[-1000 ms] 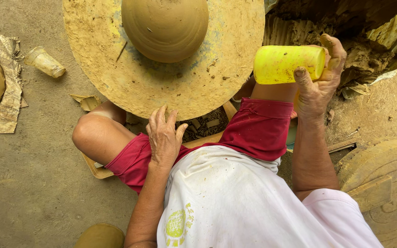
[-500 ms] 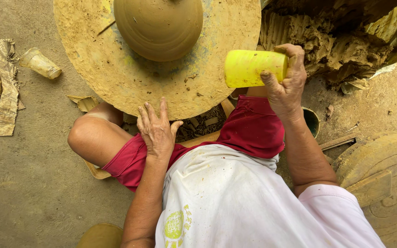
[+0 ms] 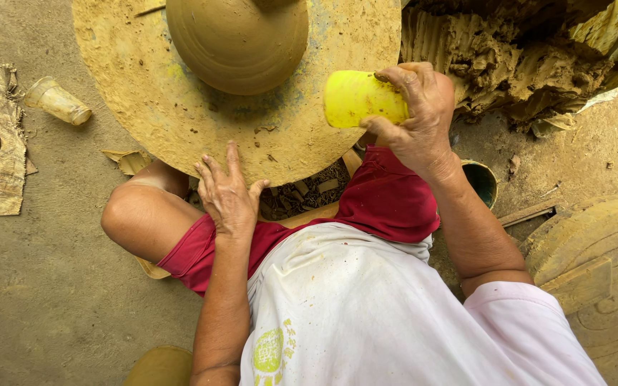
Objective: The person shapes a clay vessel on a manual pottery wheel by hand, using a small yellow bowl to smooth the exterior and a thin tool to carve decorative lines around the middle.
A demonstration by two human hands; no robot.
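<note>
Right hand (image 3: 420, 118) clasps a yellow cup (image 3: 357, 99) at upper centre, over the clay-caked wheel (image 3: 180, 121); left hand (image 3: 229, 194), open-fingered, rests on the thigh. Risk: the tilted cup may spill onto or knock the domed clay form (image 3: 237, 43).

Bright yellow cup (image 3: 355, 99) there, plain, the strongest colour in view. The wheel (image 3: 180, 129) is a sandy ochre, speckled and crusted, with faint blue-green smears near the middle. On it the clay dome (image 3: 237, 43) runs a smooth olive-brown, ringed with fine lines. Shorts (image 3: 388, 200) are deep red. The shirt (image 3: 366, 314) is white, smudged tan, with a lime-green print low on the front. Clay heap (image 3: 509, 57) at the back is dark muddy brown, ridged. Floor (image 3: 44, 286) is dull grey-brown. A pale, clouded tumbler (image 3: 57, 101) lies on it. The slab (image 3: 602, 264) is mustard-tan with a spiral groove pattern.
</note>
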